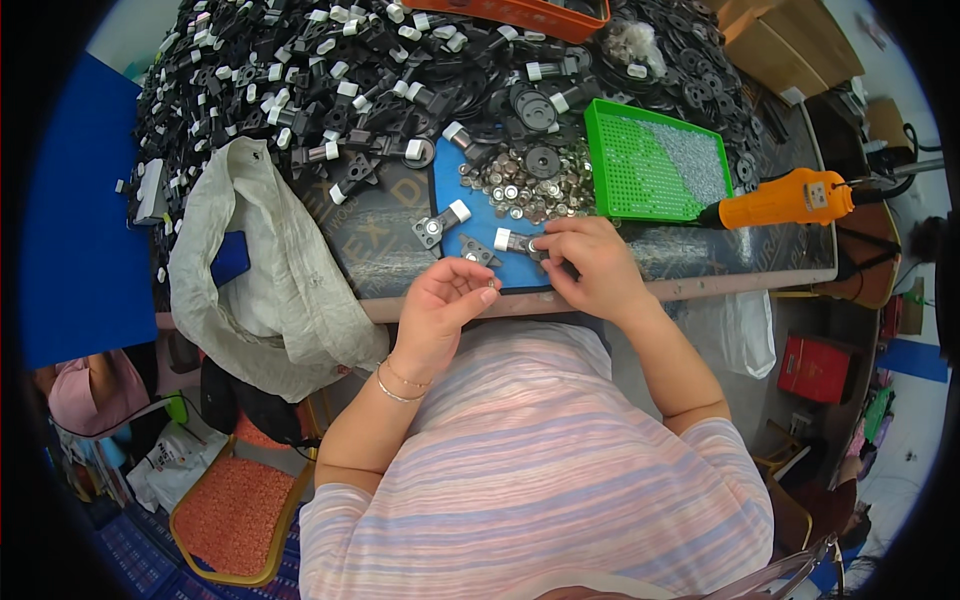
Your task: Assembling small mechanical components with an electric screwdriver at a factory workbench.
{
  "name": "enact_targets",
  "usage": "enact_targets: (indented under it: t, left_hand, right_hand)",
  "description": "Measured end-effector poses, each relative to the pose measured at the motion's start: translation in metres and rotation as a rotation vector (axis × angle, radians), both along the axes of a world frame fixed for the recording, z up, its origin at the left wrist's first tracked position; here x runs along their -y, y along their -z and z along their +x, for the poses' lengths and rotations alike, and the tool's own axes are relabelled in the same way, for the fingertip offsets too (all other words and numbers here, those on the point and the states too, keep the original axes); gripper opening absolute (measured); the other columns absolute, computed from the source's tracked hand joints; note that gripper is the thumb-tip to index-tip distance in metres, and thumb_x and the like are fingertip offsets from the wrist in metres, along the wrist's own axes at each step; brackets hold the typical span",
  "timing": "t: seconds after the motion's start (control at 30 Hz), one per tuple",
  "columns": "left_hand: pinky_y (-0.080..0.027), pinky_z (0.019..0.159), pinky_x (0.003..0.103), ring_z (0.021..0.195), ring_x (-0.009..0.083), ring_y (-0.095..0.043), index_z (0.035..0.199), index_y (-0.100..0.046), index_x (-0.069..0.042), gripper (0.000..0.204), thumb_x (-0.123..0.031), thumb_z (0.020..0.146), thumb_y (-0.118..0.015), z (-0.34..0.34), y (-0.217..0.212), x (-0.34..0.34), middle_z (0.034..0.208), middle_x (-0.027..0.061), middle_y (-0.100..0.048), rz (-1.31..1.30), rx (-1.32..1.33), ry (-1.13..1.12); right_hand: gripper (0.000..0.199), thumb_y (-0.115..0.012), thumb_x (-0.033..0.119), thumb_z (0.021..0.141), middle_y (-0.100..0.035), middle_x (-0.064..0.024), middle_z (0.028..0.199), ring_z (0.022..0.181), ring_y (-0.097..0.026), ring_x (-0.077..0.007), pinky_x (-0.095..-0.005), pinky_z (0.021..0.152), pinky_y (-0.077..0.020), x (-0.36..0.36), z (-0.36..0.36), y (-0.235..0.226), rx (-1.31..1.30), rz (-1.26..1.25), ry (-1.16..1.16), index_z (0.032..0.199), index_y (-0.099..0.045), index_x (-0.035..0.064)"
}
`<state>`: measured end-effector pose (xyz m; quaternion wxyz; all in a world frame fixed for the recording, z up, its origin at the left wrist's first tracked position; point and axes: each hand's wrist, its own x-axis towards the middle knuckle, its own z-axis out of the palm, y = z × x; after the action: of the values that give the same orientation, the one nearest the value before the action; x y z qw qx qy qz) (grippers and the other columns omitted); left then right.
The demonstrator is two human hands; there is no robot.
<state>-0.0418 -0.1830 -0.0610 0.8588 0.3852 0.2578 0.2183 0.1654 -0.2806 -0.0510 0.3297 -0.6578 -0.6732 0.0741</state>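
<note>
At the far left stands a flat blue panel (pixel 85 220), and beside it a slumped grey-white fabric sack (pixel 310 260) hangs over the near edge of the dark, plastic-covered tabletop (pixel 375 225). Behind the sack spreads a large heap of black plastic caster parts with white caps (pixel 290 90).

Next comes the left hand (pixel 435 310), at the table's near edge. Its thumb and index fingertip are pinched nearly together on a tiny metallic piece (pixel 492 284), mostly hidden by the fingers. Just beyond this hand lie a grey metal-and-black bracket with a white cap (pixel 432 230) and a small grey, pointed bracket (pixel 478 252), the latter on a flat blue mat (pixel 520 272).

Farther back, near the middle, an orange-red plastic bin (pixel 560 22) sits at the heap's edge. In front of it, a loose pile of small round silver metal pieces (pixel 510 190) has a black disc-shaped wheel (pixel 542 162) on top.

A white-capped dark caster part (pixel 505 240) lies on the mat, its dark end at the fingers of the right hand (pixel 600 272). These fingers are curved and partly parted, touching that end; whether they grip it cannot be told.

Rightward are a bright green perforated plastic tray (pixel 600 160) holding tiny silvery pieces (pixel 690 155), an orange-bodied power tool with a black nose (pixel 790 200), and a brown cardboard box (pixel 790 50) behind.
</note>
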Motion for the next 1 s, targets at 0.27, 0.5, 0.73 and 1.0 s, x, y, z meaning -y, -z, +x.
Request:
enact_targets:
  t: [0.27,0.5,0.73,1.0]
  left_hand:
    - [-0.05,0.082,0.026,0.087,0.0131,-0.06,0.099,-0.059,-0.001,0.02,0.007,0.082,-0.062,0.0,-0.002,0.002,0.094,0.0068,-0.063,0.03,-0.031,-0.001]
    - [-0.048,0.075,0.024,0.082,0.0138,-0.061,0.09,-0.063,-0.003,0.017,0.0,0.074,-0.071,0.022,-0.014,0.005,0.085,0.0063,-0.064,0.862,-0.257,0.107]
    - [-0.038,0.08,0.036,0.08,0.0233,-0.056,0.083,-0.063,-0.008,0.016,-0.009,0.069,-0.071,0.089,-0.018,0.012,0.076,0.0042,-0.058,1.473,-0.261,0.13]
    - [-0.029,0.093,0.041,0.093,0.022,-0.053,0.076,-0.064,-0.008,0.015,-0.012,0.065,-0.074,0.108,-0.012,0.021,0.088,0.0036,-0.057,1.546,-0.408,0.232]
  right_hand:
    - [0.016,-0.067,-0.001,0.068,-0.069,-0.0047,0.097,0.1,-0.062,-0.0261,-0.0375,0.083,-0.0467,0.01,0.007,-0.017,-0.089,-0.021,0.081,0.073,-0.054,0.0076]
    - [0.023,-0.057,-0.005,0.069,-0.063,-0.0134,0.114,0.111,-0.056,-0.0356,-0.042,0.092,-0.0446,0.037,0.033,-0.016,-0.17,-0.231,0.074,0.088,-0.049,0.0044]
    - [0.022,-0.067,0.003,0.072,-0.065,-0.0084,0.103,0.099,-0.058,-0.0314,-0.0406,0.083,-0.0442,0.045,0.032,0.002,-0.157,-0.228,0.147,0.086,-0.051,0.0063]
    - [0.022,-0.069,0.006,0.071,-0.059,-0.0059,0.083,0.083,-0.058,-0.0274,-0.0387,0.079,-0.0423,0.053,0.032,0.007,-0.154,-0.149,0.174,0.089,-0.056,0.0073]
